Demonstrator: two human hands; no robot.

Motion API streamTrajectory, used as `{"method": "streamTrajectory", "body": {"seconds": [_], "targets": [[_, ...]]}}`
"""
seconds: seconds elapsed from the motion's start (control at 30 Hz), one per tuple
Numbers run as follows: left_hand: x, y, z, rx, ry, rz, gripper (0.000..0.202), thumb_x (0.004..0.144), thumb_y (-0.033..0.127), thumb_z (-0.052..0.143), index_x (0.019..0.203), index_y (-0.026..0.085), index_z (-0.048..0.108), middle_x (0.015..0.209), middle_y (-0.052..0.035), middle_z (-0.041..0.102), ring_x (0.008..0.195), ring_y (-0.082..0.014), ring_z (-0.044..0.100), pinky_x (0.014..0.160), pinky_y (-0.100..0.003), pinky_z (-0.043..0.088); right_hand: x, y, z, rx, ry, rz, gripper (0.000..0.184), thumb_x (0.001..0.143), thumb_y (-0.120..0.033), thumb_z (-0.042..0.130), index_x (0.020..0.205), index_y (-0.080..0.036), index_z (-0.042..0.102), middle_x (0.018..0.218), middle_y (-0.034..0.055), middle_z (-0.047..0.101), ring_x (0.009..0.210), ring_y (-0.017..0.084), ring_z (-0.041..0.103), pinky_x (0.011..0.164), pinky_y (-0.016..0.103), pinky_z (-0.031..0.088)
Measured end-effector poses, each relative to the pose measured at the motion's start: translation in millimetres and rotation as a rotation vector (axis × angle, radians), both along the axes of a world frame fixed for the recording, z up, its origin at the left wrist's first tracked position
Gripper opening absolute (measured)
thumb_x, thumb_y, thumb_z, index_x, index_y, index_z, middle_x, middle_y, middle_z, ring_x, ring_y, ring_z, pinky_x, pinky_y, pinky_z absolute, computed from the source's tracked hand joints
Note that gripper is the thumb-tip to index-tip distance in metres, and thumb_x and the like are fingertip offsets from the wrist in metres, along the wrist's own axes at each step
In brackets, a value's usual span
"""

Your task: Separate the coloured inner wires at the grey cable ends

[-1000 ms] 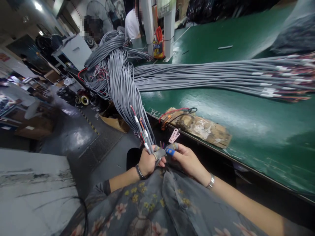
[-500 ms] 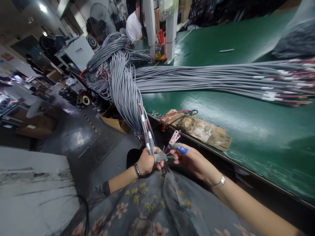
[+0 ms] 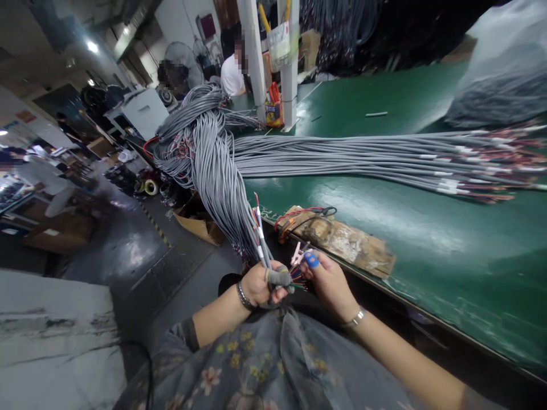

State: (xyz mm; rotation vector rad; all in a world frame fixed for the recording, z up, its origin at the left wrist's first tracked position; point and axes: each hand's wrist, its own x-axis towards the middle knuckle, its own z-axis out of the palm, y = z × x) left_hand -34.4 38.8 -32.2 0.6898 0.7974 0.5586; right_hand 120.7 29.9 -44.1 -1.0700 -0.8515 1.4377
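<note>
My left hand (image 3: 256, 283), its thumb in a grey finger cover, is closed around a few grey cables (image 3: 261, 250) with white bands. Thin coloured wires (image 3: 296, 279) fan out from this fist toward the other hand. My right hand (image 3: 331, 282), wearing a blue finger cover (image 3: 311, 259), is closed with its fingertips at those wires. A small pink clip (image 3: 296, 254) sticks up at its fingers and appears held there. The exact grip is partly hidden.
A thick bundle of grey cables (image 3: 213, 154) hangs over the bench corner, and more cables (image 3: 342, 156) lie along the green bench (image 3: 427, 228). A worn wooden board (image 3: 346, 242) rests at its edge. Below stands a cardboard box (image 3: 199, 222). A person (image 3: 232, 75) sits beyond.
My right hand has turned and its fingers have drawn closer together by the wires. The pink clip has tilted and sits lower, nearer the left hand. The camera view has shifted slightly.
</note>
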Motion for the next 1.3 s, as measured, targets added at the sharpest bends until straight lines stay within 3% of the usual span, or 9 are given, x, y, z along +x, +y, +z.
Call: {"method": "streamTrajectory", "body": {"seconds": [0.1,0.23,0.5,0.73,1.03,1.17,1.3], "targets": [[4,1,-0.9,-0.011,-0.024,0.023,0.035,0.045,0.037,0.080,0.054,0.013,0.056,0.041,-0.0032,0.057,0.025,-0.0093,0.041,0.025,-0.019,0.021,-2,1,-2.1,0.001,-0.008,0.024,0.052,0.068,-0.074,0.057,0.061,-0.022,0.055,0.054,-0.0012,0.049,0.052,0.015,0.042,0.055,0.030,0.039],[6,3,-3.3,-0.029,-0.041,0.038,0.034,0.045,0.036,0.080,0.054,0.013,0.056,0.043,-0.0044,0.058,0.027,-0.0102,0.043,0.025,-0.019,0.022,-4,5,-1.0,-0.123,0.241,0.173,0.055,0.060,-0.077,0.061,0.069,-0.022,0.060,0.062,0.0010,0.056,0.056,0.017,0.049,0.058,0.032,0.045],[7,4,-4.5,-0.064,-0.015,0.070,0.033,0.045,0.035,0.079,0.055,0.013,0.056,0.042,-0.0032,0.058,0.027,-0.0094,0.043,0.026,-0.019,0.021,-7,7,-1.8,-0.119,0.285,0.127,0.046,0.066,-0.068,0.064,0.069,-0.022,0.063,0.062,0.0018,0.059,0.062,0.019,0.054,0.066,0.035,0.047],[9,1,0.0,-0.060,0.028,0.061,0.034,0.045,0.035,0.080,0.053,0.014,0.055,0.040,-0.0016,0.056,0.026,-0.0090,0.042,0.025,-0.019,0.021,-7,6,2.5,-0.171,0.348,0.125,0.049,0.058,-0.069,0.070,0.067,-0.022,0.063,0.062,0.0011,0.058,0.060,0.018,0.052,0.064,0.034,0.048],[10,-12,6.9,0.063,0.149,0.097,0.036,0.046,0.043,0.077,0.051,0.014,0.055,0.036,-0.0002,0.053,0.026,-0.0072,0.040,0.026,-0.018,0.025,0,4,4.2,-0.244,0.384,0.198,0.053,0.058,-0.074,0.065,0.074,-0.023,0.064,0.074,0.0036,0.065,0.062,0.018,0.056,0.060,0.032,0.048],[9,-22,11.9,0.118,0.209,0.113,0.034,0.051,0.042,0.076,0.051,0.014,0.056,0.040,-0.0010,0.055,0.029,-0.0074,0.043,0.030,-0.019,0.030,2,3,5.5,-0.209,0.374,0.161,0.044,0.062,-0.065,0.070,0.076,-0.023,0.065,0.074,0.0027,0.064,0.064,0.017,0.054,0.058,0.029,0.046],[11,-25,15.0,0.135,0.219,0.210,0.035,0.051,0.043,0.076,0.051,0.014,0.056,0.039,-0.0004,0.055,0.028,-0.0070,0.042,0.030,-0.019,0.029,2,2,4.1,-0.163,0.337,0.137,0.040,0.063,-0.059,0.074,0.072,-0.021,0.066,0.064,-0.0004,0.058,0.058,0.013,0.049,0.056,0.026,0.044]]}}
